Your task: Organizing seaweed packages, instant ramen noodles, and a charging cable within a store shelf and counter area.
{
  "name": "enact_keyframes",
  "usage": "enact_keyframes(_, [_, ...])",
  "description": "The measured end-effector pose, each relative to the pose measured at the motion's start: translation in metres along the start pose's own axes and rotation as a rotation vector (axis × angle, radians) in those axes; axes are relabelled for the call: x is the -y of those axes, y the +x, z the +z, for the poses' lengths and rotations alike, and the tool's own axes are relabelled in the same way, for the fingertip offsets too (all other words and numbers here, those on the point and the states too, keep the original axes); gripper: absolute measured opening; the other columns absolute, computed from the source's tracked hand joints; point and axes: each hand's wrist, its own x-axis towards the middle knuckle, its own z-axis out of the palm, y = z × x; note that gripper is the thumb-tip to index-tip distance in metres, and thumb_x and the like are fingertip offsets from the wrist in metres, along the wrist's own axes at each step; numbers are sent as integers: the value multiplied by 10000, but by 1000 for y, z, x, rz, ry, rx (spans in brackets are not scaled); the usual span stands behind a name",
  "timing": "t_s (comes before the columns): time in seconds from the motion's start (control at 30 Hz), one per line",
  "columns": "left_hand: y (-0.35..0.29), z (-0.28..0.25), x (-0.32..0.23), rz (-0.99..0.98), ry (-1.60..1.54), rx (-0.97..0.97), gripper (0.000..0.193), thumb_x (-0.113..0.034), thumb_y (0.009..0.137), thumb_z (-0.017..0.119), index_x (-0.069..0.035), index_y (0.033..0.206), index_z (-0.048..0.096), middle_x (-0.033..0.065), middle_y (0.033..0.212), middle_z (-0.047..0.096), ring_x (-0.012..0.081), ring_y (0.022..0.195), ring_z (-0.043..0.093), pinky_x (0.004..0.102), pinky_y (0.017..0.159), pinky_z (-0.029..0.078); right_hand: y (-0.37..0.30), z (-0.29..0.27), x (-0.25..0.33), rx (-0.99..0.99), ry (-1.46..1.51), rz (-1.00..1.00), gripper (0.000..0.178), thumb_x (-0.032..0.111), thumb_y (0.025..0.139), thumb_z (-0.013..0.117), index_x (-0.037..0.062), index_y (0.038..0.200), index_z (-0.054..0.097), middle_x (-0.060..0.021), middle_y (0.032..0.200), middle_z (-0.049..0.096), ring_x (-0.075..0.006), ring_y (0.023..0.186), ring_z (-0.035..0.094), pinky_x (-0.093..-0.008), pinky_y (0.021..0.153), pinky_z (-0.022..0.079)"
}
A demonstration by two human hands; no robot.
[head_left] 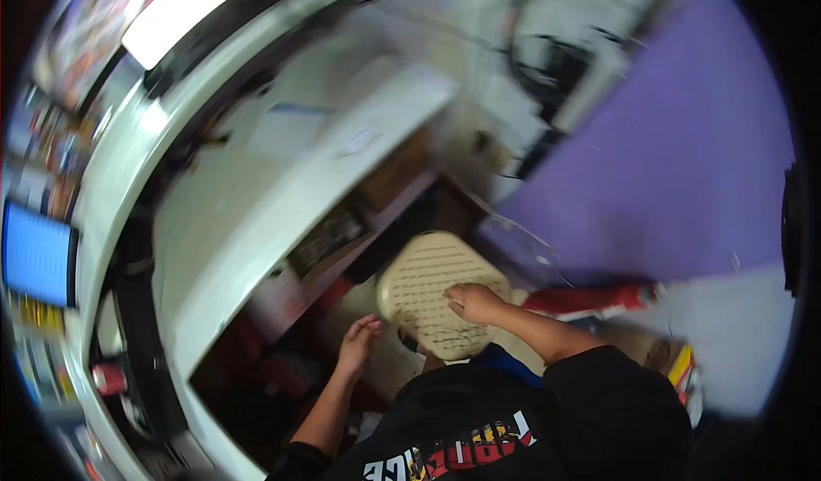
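Note:
A beige plastic stool (432,267) with a slotted seat is in front of my body, its top facing up toward me. My right hand (470,302) is closed over the right part of the seat, fingers curled down at the slots. Exactly how the fingertips grip it is hidden. Just left of the stool's edge, my left hand (360,337) hangs with loosely bent fingers, apart from the seat and with nothing visible in it.
A white desk (282,199) with open shelves (342,233) beneath stands to the left. Beyond it a curved counter (111,216) carries a lit screen (39,254). At right is a purple wall (667,165), with a red item (590,300) at its foot. Cables lie at the back.

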Motion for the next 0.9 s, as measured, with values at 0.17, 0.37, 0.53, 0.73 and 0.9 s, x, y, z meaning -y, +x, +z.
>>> enact_keyframes(0.17, [-5, 54, -38, 52, 204, 153, 440, -280, 883, 546, -60, 1256, 467, 59, 1101, 589, 161, 959, 561, 300, 784, 437, -168, -56, -31, -122, 130, 461, 258, 220, 807, 542, 67, 1008, 594, -158, 964, 625, -342, 911, 595, -425, 794, 473])
enact_keyframes(0.37, [-33, 166, -28, 38, 508, 428, 481, -339, 890, 523, -76, 1285, 445, 71, 1146, 565, 183, 997, 551, 339, 818, 428, -356, -65, -61, -544, 49, 795, 302, 242, 794, 568, 52, 1029, 569, -171, 923, 626, -362, 854, 599, -453, 751, 470])
enact_keyframes(0.53, [-68, 284, 20, 21, 716, 653, 452, -341, 882, 543, -93, 1254, 473, 69, 1152, 559, 190, 1028, 542, 341, 834, 417, -511, -61, -60, -776, 54, 859, 273, 269, 809, 566, 55, 978, 573, -136, 924, 624, -323, 881, 597, -435, 748, 467])
enact_keyframes(0.73, [-147, 448, 105, -34, 869, 923, 407, -297, 902, 554, -82, 1241, 489, 49, 1116, 587, 156, 970, 565, 290, 810, 425, -688, -44, -51, -999, 125, 1142, 251, 232, 799, 594, 44, 965, 592, -144, 934, 629, -316, 867, 607, -409, 743, 478])
enact_keyframes(0.9, [-202, 567, 161, 61, 1180, 1273, 377, -269, 922, 535, -51, 1228, 498, 67, 1117, 585, 139, 988, 558, 287, 837, 430, -771, -17, -33, -1310, 287, 1325, 350, 245, 801, 626, 23, 1069, 589, -149, 913, 654, -293, 855, 628, -377, 747, 494])
